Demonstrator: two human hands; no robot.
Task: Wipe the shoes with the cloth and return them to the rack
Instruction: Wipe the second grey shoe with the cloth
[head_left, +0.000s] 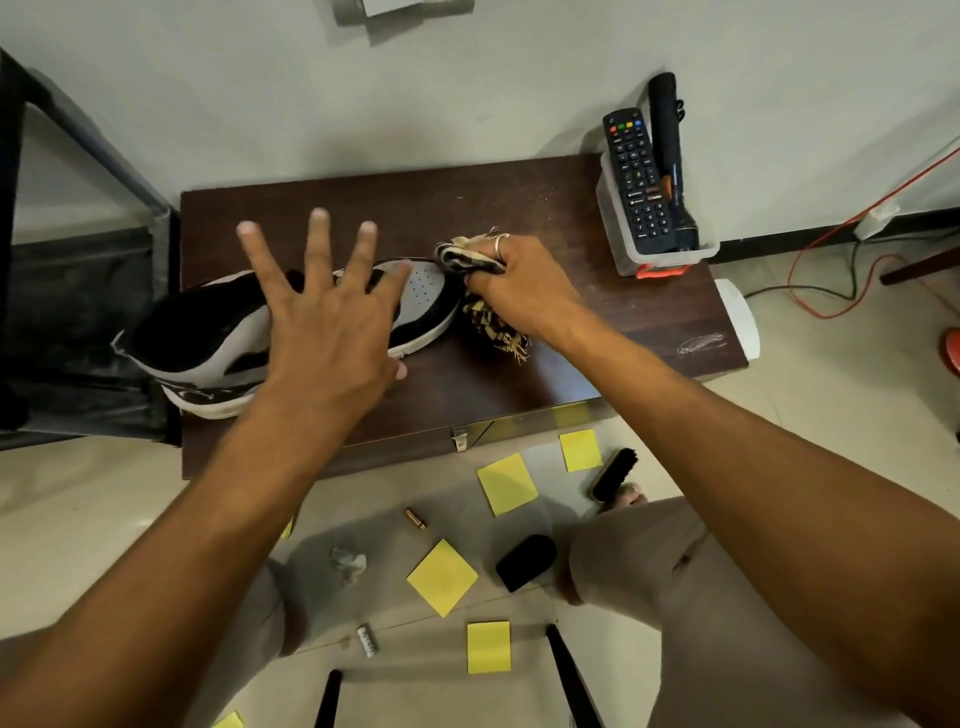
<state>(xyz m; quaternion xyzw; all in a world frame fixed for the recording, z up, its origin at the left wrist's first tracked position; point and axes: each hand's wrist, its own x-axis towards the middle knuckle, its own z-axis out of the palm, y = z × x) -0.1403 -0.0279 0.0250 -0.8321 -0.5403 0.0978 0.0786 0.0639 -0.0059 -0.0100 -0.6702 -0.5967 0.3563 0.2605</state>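
One black-and-white shoe (218, 332) on the dark worktop (519, 218), lying toward the worktop's left end, heel just past the left edge, toe pointing to the worktop's middle. One patterned cloth (470, 260) bunched against the shoe's toe, fringe trailing onto the worktop just right of the shoe. Left hand (327, 317) spread wide above the shoe's middle, fingers splayed, gripping nothing; contact with the shoe not clear. Right hand (519, 286) closed round the cloth, pressing it to the toe. One clear bin (660, 249) at the worktop's far right corner, holding one remote (636, 182) and one black torch (670, 156). Bare worktop between shoe and bin, and along the near edge. On the floor before the worktop: five whole yellow notes (506, 483) plus corners of others, one brush (613, 473), one black pad (524, 561), one battery (415, 518), one crumpled scrap (349, 564). Wall close behind the worktop's far edge.
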